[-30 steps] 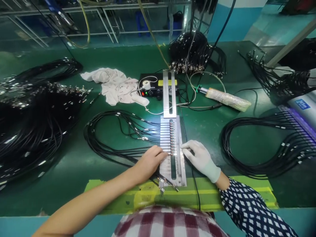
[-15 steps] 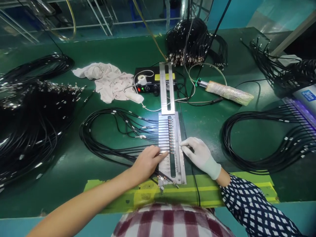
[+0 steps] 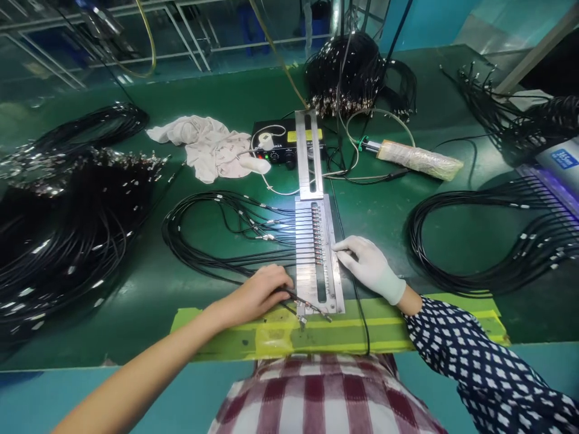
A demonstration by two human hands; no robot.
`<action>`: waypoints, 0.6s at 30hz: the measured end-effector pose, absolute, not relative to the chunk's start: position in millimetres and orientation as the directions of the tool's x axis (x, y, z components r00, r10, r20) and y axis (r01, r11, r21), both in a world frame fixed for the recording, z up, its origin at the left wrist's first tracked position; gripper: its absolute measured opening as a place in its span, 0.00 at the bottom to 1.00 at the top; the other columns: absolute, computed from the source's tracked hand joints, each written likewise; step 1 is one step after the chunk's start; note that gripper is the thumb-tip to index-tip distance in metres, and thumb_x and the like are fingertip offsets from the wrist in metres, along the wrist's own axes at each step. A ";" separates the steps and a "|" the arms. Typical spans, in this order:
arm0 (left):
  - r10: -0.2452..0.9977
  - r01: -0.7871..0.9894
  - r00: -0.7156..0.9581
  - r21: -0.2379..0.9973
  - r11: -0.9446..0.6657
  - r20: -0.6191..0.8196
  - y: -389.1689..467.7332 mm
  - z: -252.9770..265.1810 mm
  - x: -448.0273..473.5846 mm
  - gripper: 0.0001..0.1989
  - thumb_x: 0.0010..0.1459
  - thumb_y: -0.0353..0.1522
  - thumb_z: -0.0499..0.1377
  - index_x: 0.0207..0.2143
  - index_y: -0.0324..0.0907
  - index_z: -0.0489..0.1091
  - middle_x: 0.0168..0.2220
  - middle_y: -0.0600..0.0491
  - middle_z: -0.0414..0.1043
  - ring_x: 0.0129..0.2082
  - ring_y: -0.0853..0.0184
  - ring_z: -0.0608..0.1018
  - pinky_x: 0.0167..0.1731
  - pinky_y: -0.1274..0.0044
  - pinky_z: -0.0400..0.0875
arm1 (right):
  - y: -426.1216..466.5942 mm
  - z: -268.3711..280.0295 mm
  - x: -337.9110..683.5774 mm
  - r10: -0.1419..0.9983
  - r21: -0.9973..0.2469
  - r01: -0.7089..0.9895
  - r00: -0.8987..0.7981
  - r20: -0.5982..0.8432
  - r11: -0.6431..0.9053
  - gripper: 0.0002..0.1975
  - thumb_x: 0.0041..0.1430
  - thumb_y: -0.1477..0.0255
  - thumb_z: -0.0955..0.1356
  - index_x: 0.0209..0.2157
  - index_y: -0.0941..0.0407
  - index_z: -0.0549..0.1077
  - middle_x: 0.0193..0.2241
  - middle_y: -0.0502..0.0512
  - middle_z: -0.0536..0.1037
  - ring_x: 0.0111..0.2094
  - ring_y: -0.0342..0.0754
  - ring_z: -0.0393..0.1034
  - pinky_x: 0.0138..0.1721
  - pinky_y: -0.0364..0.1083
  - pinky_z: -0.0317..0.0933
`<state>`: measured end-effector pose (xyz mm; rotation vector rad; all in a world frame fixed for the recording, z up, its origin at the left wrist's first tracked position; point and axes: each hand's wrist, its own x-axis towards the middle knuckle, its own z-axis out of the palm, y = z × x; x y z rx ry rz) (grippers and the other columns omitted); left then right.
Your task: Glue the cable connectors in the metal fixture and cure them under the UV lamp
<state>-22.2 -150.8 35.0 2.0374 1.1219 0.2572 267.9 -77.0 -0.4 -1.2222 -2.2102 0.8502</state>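
Observation:
A slotted metal fixture (image 3: 332, 283) lies in front of me, with a row of black cables (image 3: 280, 256) set side by side in its grooves and their small metal ends lined up along the slot. My bare left hand (image 3: 257, 295) is at the fixture's lower left, fingers and thumb closed around loose black cables (image 3: 312, 305) whose ends cross the fixture's near end. On the other side, my white-gloved right hand (image 3: 371, 268) grips the fixture's right edge with thumb and forefinger. Whether the glove also pinches something small is hidden.
Behind the fixture are a slotted metal plate (image 3: 304, 175), a black control box (image 3: 283, 158) and a crumpled cloth (image 3: 210, 150). A wrapped handle tool (image 3: 420, 160) lies right of them. Cable bundles (image 3: 58, 241) cover the left; another cable coil (image 3: 420, 241) runs to a purple-lit device (image 3: 558, 199).
My left hand has drawn back from the fixture's grooves toward me and left, onto the loose cables. My right hand stays at the right edge. The whole view has shifted slightly.

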 end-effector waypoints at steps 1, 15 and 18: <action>0.784 0.622 0.588 0.730 -0.284 -0.197 -150.7 35.7 -24.2 0.08 0.66 0.33 0.53 0.39 0.42 0.71 0.36 0.51 0.70 0.40 0.66 0.70 0.43 0.74 0.66 | -77.0 -0.5 267.8 0.868 -0.711 0.574 -0.486 0.104 0.407 0.06 0.64 0.72 0.66 0.40 0.51 0.75 0.36 0.50 0.77 0.38 0.49 0.70 0.44 0.50 0.60; 0.890 0.645 0.385 0.618 -0.449 0.244 -149.1 12.2 -14.3 0.05 0.64 0.28 0.56 0.38 0.41 0.73 0.37 0.51 0.69 0.40 0.67 0.71 0.42 0.75 0.68 | -76.2 -2.3 266.7 0.871 -0.710 0.576 -0.479 0.109 0.406 0.05 0.64 0.72 0.66 0.40 0.51 0.74 0.37 0.50 0.78 0.40 0.50 0.70 0.45 0.51 0.61; 0.868 0.690 0.400 0.527 -0.496 0.294 -144.7 7.1 -7.3 0.05 0.64 0.27 0.55 0.38 0.40 0.70 0.35 0.51 0.68 0.38 0.68 0.70 0.39 0.77 0.69 | -75.7 -3.2 266.2 0.871 -0.710 0.577 -0.479 0.107 0.404 0.05 0.65 0.72 0.66 0.40 0.51 0.74 0.37 0.49 0.78 0.40 0.50 0.70 0.45 0.51 0.60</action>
